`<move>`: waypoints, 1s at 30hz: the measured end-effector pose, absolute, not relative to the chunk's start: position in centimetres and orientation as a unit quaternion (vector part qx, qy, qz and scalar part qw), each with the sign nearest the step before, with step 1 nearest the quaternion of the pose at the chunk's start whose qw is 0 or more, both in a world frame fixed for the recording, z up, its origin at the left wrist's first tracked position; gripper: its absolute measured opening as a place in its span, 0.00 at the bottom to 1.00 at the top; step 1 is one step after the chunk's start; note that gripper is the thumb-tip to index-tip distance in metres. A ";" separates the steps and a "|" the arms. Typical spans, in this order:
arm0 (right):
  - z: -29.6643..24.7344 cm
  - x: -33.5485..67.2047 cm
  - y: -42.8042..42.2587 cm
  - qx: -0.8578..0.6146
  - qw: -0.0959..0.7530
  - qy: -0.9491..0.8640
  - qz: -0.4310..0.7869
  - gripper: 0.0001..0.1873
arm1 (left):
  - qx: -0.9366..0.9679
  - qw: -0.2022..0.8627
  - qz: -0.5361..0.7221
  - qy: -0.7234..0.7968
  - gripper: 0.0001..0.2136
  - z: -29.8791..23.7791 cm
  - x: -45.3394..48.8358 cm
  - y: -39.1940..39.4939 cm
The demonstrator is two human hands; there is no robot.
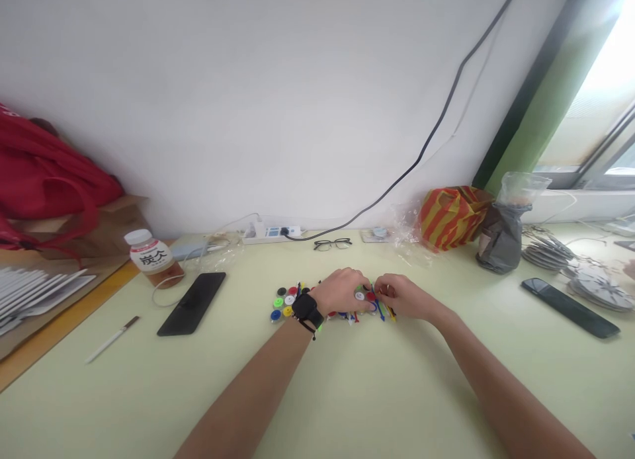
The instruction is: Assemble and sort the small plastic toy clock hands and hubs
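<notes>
A cluster of small round button-like discs (289,300) in blue, green, yellow, white, red and black lies on the table, with short coloured strips (383,311) at its right end. My left hand (342,292), with a black watch on its wrist, reaches over the cluster. Its thumb and fingers close around a white disc (360,295) and a red disc (370,296) at the right end. Close beside it, my right hand (404,295) has thumb and fingertips pinched together at the coloured strips. What lies between those fingertips is too small to tell.
Eyeglasses (332,245) and a power strip (272,234) lie by the wall. To the left are a black phone (192,305), a pen (113,340) and a drink bottle (153,259). On the right stand a striped bag (454,215), another phone (569,307) and stacked grey discs (602,288).
</notes>
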State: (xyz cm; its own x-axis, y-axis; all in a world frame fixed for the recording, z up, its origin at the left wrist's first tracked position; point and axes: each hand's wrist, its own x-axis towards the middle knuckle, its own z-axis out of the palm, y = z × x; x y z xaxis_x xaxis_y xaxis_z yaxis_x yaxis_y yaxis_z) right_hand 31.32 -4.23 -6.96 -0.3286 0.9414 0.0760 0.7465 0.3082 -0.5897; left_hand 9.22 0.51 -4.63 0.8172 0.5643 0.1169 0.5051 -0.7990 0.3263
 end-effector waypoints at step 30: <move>-7.9 30.7 -4.2 -0.492 0.254 -0.808 0.201 0.14 | 0.917 0.182 0.126 0.332 0.12 -4.9 7.6 1.7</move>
State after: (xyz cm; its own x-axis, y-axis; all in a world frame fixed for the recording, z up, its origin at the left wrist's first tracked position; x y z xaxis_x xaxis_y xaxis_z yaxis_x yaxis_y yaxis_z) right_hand 30.68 -4.15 -7.92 -0.3872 0.8974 0.2117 0.6931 0.4347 -0.5750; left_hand 7.62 1.71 -4.88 0.7484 0.6542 0.1097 0.5626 -0.7136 0.4173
